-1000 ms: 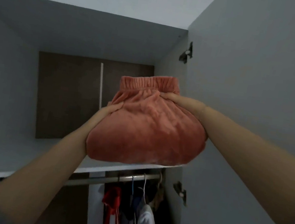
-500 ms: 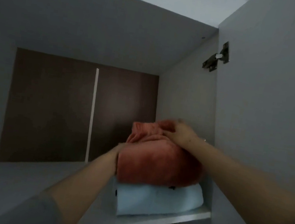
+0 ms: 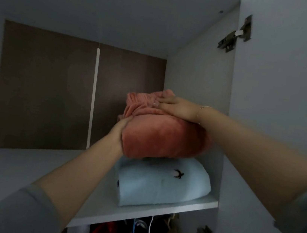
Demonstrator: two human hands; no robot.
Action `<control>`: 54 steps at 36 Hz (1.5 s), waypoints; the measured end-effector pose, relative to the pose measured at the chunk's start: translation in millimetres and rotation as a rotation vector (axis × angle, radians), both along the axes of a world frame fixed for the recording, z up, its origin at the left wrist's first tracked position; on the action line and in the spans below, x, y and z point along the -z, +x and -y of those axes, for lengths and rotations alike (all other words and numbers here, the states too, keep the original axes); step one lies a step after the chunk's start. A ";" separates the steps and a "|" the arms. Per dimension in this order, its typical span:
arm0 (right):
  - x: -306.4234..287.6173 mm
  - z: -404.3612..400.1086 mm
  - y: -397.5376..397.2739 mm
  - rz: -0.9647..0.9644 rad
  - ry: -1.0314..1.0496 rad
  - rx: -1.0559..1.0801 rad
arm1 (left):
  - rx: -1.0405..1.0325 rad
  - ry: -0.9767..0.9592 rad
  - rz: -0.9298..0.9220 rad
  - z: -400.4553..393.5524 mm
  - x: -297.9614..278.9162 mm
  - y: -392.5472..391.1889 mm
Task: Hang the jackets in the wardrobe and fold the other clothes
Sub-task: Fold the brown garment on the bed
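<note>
The folded pink garment (image 3: pixel 162 137) is seen resting on the folded light-blue garment (image 3: pixel 160 184) at the shelf's (image 3: pixel 145 213) right end, its long axis running from nine to three o'clock, pressed flat from twelve by the right hand (image 3: pixel 177 108) and cupped at nine by the left hand (image 3: pixel 120 131), both equally near.

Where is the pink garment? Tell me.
Head view, right of centre: the pink garment lies on the blue garment on the shelf.

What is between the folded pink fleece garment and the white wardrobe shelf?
A folded light blue garment lies between the pink fleece garment and the white shelf, in the head view.
</note>
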State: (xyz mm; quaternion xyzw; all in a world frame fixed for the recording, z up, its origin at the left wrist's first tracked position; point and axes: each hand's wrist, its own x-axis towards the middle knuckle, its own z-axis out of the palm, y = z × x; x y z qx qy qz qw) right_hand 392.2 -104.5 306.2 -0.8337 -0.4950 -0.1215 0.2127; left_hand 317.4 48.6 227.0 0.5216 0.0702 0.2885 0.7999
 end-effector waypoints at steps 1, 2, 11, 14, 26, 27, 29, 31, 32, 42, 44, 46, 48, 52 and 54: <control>3.6 -2.2 0.5 -0.013 0.004 -0.008 | 0.017 -0.012 -0.009 4.9 1.8 -3.1; 10.9 -4.1 2.5 -0.031 0.008 -0.023 | 0.031 -0.009 -0.024 5.5 5.7 -3.5; 61.7 -17.9 26.5 -0.090 -0.211 0.044 | -0.265 0.334 -0.382 -0.3 4.6 -11.6; 49.9 -10.3 27.6 -0.330 -0.127 -0.076 | -0.595 0.874 -0.387 9.0 -25.0 2.3; 94.6 4.9 73.0 -0.394 0.087 -0.141 | -0.037 1.575 -0.864 2.0 9.8 49.1; 93.9 4.0 75.3 -0.399 0.058 -0.142 | -0.023 1.531 -0.841 1.4 9.9 49.7; 91.9 2.2 77.1 -0.419 0.011 -0.161 | 0.015 1.452 -0.796 0.7 10.8 49.3; 91.6 -0.3 77.8 -0.410 -0.007 -0.158 | 0.041 1.418 -0.772 -3.3 14.4 48.7; 90.3 -1.7 78.2 -0.406 -0.002 -0.148 | 0.037 1.418 -0.769 -7.9 15.0 49.3; 95.1 2.0 56.9 -0.216 0.057 0.042 | -0.105 1.585 -0.833 -20.3 21.2 50.7; 90.3 5.7 44.4 -0.117 0.013 0.125 | -0.101 1.544 -0.794 -13.6 17.2 44.3; 83.9 9.8 33.8 -0.044 0.026 0.211 | -0.150 1.510 -0.694 -3.7 10.0 35.9; 78.2 15.0 23.7 -0.028 0.116 0.264 | -0.302 1.483 -0.584 6.8 -1.8 26.2; 73.2 36.6 -2.9 -0.177 0.415 0.260 | -0.373 1.366 -0.359 29.2 -21.4 3.0; 77.5 57.5 -25.9 -0.266 0.621 0.223 | -0.310 1.291 -0.144 49.7 -20.4 -11.4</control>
